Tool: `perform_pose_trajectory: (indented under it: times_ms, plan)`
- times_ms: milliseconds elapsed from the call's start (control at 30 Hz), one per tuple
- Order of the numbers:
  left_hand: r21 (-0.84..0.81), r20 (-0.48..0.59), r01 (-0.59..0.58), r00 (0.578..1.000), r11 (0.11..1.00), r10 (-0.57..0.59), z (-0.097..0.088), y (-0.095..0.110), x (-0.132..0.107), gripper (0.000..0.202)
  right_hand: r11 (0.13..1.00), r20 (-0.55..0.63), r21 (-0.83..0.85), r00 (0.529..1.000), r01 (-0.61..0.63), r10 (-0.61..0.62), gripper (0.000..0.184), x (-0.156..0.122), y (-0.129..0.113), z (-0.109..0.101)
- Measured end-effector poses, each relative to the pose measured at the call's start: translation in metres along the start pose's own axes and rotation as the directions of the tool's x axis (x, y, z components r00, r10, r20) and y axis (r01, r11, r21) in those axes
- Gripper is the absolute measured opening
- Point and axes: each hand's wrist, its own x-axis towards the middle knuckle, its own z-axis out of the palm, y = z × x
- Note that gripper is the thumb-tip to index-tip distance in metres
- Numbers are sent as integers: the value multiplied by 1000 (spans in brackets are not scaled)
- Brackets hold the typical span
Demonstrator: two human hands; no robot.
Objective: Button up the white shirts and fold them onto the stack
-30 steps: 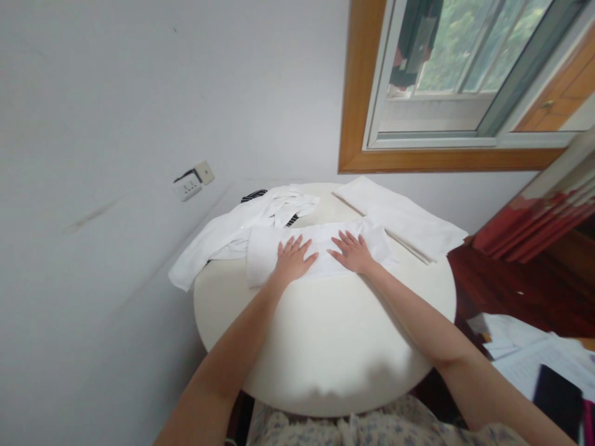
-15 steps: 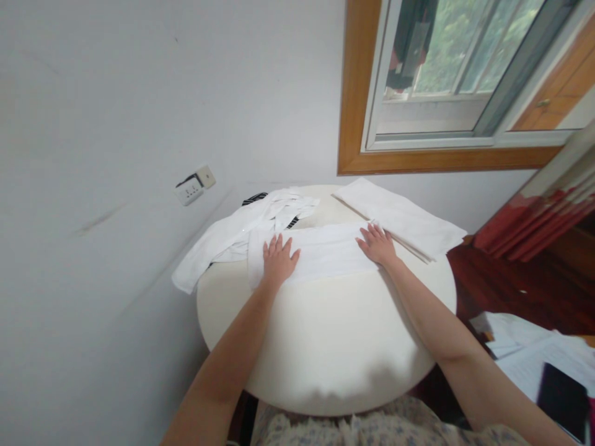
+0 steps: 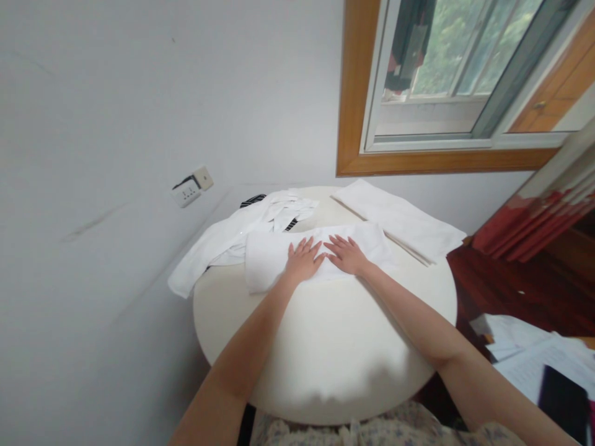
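Observation:
A white folded cloth (image 3: 267, 260) lies as a long strip across the round white table (image 3: 334, 347). My left hand (image 3: 304, 260) rests flat on its middle, fingers spread. Beside it my right hand (image 3: 346, 254) also lies flat on the cloth, fingers apart, its fingertips close to those of the left. Neither hand grasps anything. Behind and to the right is a stack of folded white cloth (image 3: 404, 220). To the left, a crumpled heap of white cloth (image 3: 242, 229) hangs partly over the table edge.
Black striped fabric (image 3: 253, 200) shows behind the heap. The wall with a socket (image 3: 186, 193) borders the table on the left, and a wood-framed window (image 3: 351, 164) is beyond it. At lower right lie papers (image 3: 525, 365) and a dark flat device (image 3: 563, 402).
Both hands have slid inward from the two ends of the cloth to its middle, staying flat. The ends of the cloth are now uncovered.

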Motion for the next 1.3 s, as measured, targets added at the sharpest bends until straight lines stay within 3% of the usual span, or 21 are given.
perform_pose_trajectory:
  times_ms: [133, 367, 467, 567, 633, 733, 833, 900, 1000, 1133, 1300]
  plan:
    - [8, -1, -6, 1000, 1000, 6, 1, -4, 0, 56, 999, -8, -7, 999, -38, 38, 57, -2, -2, -2]
    - [12, -52, 34, 998, 999, -33, -2, -2, -5, 48, 950, -126, -13, 943, -311, 307, 58, -10, 3, 4]
    - [75, -93, 78, 993, 994, -70, -16, -11, -14, 41, 933, -181, -19, 919, -360, 351, 53, -18, 18, 0]
    - [166, -191, 182, 970, 969, -149, -44, -30, -25, 38, 928, -242, -21, 903, -372, 356, 42, -26, 35, -15]
    - [170, -273, 339, 919, 925, -286, -66, -47, -34, 42, 906, -295, -27, 869, -423, 397, 37, -32, 45, -29]
    - [114, -331, 579, 788, 807, -519, -91, -78, -47, 47, 830, -367, -36, 780, -556, 507, 37, -40, 60, -46]
    - [35, -154, 734, 675, 678, -722, -96, -107, -56, 58, 731, -276, -40, 710, -681, 647, 41, -45, 70, -52]
    - [43, 54, 756, 651, 653, -757, -90, -120, -58, 64, 682, -182, -46, 677, -730, 713, 48, -46, 73, -50]
    - [65, 206, 687, 700, 723, -684, -79, -128, -54, 68, 666, -102, -22, 665, -745, 740, 59, -44, 74, -43]
    - [-18, 194, 594, 791, 804, -580, -79, -123, -52, 61, 670, -51, 31, 668, -742, 742, 63, -39, 77, -35]
    - [-175, 194, 572, 818, 801, -542, -91, -117, -56, 50, 743, -67, 91, 740, -663, 669, 46, -35, 81, -35]
